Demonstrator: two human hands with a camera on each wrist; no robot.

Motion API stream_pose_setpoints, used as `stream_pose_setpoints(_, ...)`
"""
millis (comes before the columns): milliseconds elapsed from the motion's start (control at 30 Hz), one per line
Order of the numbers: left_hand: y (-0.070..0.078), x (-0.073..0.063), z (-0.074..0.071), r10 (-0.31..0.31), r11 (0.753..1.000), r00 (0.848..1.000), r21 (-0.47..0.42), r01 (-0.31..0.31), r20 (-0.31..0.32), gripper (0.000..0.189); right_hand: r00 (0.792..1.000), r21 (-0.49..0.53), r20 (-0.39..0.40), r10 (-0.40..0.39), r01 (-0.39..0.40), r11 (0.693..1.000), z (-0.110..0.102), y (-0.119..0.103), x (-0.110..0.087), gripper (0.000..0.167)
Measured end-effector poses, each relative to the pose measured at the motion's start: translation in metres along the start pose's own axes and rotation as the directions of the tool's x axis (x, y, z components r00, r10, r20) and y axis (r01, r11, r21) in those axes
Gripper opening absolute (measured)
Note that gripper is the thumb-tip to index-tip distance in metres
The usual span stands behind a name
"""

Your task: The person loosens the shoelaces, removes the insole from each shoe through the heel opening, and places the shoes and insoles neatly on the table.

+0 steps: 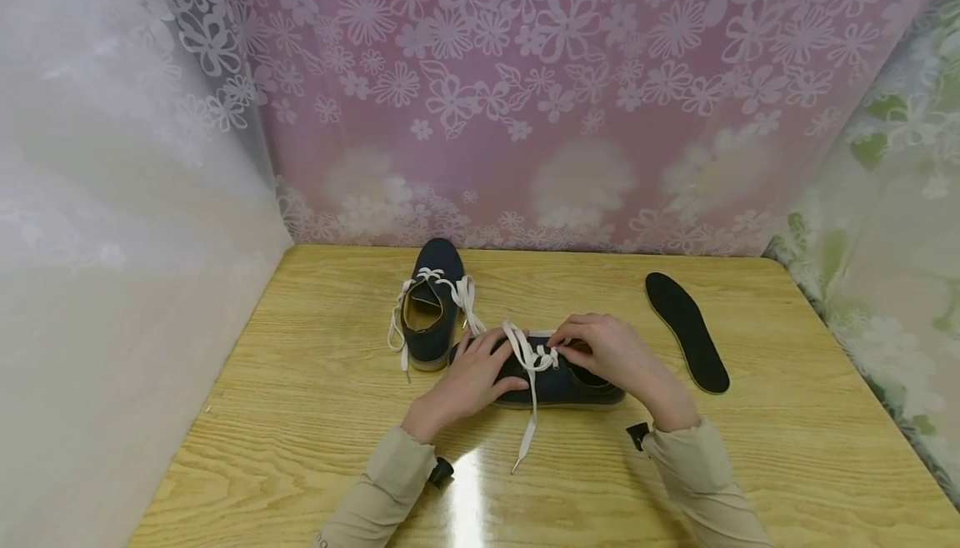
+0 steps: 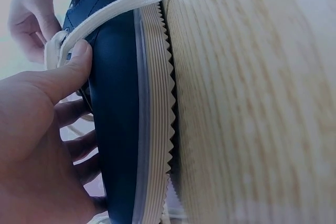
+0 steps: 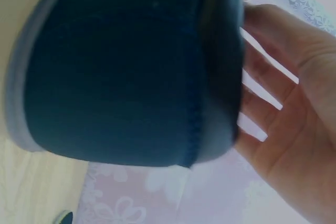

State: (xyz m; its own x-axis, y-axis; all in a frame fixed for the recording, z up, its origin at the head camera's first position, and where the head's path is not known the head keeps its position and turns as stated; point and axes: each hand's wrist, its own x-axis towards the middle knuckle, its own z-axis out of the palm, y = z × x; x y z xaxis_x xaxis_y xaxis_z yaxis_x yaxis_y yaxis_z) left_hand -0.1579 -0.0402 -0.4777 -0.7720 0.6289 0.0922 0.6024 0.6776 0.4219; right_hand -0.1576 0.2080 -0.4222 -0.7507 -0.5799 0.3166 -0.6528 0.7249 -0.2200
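A dark navy shoe [image 1: 555,390] lies sideways before me, toe to the left, its sole on the table. My left hand [image 1: 474,377] grips its front part; in the left wrist view the thumb [image 2: 79,59] presses on the upper beside the lace and the fingers go round the far side. A white shoelace [image 1: 532,415] loops over the upper, one end trailing onto the table. At the top eyelets near the opening, my right hand [image 1: 611,352] pinches the lace between thumb and forefinger. The right wrist view shows the shoe's heel [image 3: 121,87], with the fingertips partly hidden behind it.
A second navy shoe [image 1: 441,261] with white laces stands behind on the left, toe pointing away, close to the first shoe's toe. A black insole [image 1: 687,331] lies on the right of the wooden table [image 1: 300,448]. Flowered curtains [image 1: 480,115] hang along the back and sides.
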Motion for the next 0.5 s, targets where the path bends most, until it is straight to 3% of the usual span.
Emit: stream_pose_setpoints(500, -0.001, 0.0006, 0.0017, 0.008, 1.0, 1.0, -0.01, -0.008, -0.003, 0.07, 0.992, 0.007, -0.086, 0.093, -0.093, 0.996, 0.0087, 0.0024, -0.0006, 0.007)
